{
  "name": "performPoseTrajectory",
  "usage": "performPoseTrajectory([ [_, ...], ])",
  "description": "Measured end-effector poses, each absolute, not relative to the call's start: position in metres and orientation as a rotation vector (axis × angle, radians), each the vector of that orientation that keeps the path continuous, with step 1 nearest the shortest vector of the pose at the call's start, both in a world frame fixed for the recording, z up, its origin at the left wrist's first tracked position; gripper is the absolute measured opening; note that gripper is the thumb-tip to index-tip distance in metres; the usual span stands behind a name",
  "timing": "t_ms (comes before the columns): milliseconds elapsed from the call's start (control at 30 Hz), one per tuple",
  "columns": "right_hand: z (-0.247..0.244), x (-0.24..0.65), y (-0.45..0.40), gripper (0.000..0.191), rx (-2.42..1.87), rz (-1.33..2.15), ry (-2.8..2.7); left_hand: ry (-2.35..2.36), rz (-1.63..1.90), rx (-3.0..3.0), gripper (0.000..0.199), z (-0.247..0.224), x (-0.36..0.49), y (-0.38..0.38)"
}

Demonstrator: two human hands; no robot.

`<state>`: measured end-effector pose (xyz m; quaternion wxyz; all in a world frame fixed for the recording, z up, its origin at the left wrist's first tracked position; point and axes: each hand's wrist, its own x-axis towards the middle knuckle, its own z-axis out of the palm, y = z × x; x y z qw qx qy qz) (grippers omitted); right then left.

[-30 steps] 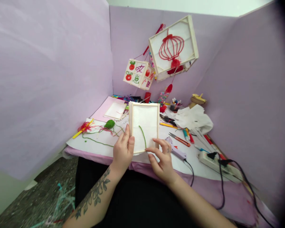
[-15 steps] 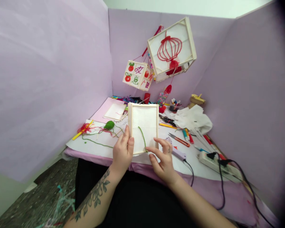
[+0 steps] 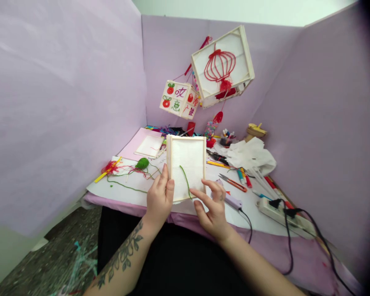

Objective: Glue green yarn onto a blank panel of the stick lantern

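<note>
My left hand [image 3: 160, 195] grips the left edge of a white framed panel [image 3: 193, 158], thumb on the front and fingers round the side. The panel is held nearly upright above the table's front edge. A short, slightly curved green strand [image 3: 185, 176] lies on its white mesh face, running down to the lower edge. My right hand [image 3: 212, 205] has its fingers apart, with the index fingertip at the strand's lower part and another finger at the panel's right edge. It grips nothing.
A green yarn ball [image 3: 142, 163] and red threads [image 3: 111, 166] lie left. Orange-handled snips [image 3: 233, 182], a lilac glue gun [image 3: 233, 200], a power strip [image 3: 283, 216] and crumpled white cloth [image 3: 249, 154] are right. Decorated lanterns [image 3: 220, 68] hang behind.
The view has tilted very slightly, so everything sits a little lower. Both hands, the panel and the green strand keep nearly the same arrangement.
</note>
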<state>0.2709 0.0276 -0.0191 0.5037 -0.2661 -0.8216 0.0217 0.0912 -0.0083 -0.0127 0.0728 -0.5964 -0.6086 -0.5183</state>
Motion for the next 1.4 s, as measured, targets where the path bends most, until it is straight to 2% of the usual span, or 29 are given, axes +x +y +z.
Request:
performPoseTrajectory([
  [267,-0.025,0.275,0.025,0.027,-0.657,0.059,-1.863,-1.845,-1.558,-1.788,0.051,-0.013,0.091,-0.009],
  [500,-0.032,0.265,0.027,0.039,-0.765,0.072,-1.862,-1.867,-1.551,-1.795,0.051,-0.012,0.092,-0.010],
  [833,-0.031,0.262,0.038,0.029,-0.908,0.172,-1.755,-1.861,-1.577,-1.802,0.052,-0.012,0.092,-0.011],
  [967,-0.031,0.271,0.034,0.020,-0.743,0.106,-1.750,-1.866,-1.575,-1.792,0.051,-0.012,0.092,-0.011],
  [1100,-0.035,0.280,0.025,0.030,-0.560,0.029,-1.855,-1.867,-1.565,-1.785,0.052,-0.012,0.092,-0.010],
  [1400,-0.040,0.273,0.028,0.036,-0.590,0.167,-1.939,-1.865,-1.555,-1.809,0.052,-0.012,0.092,-0.010],
])
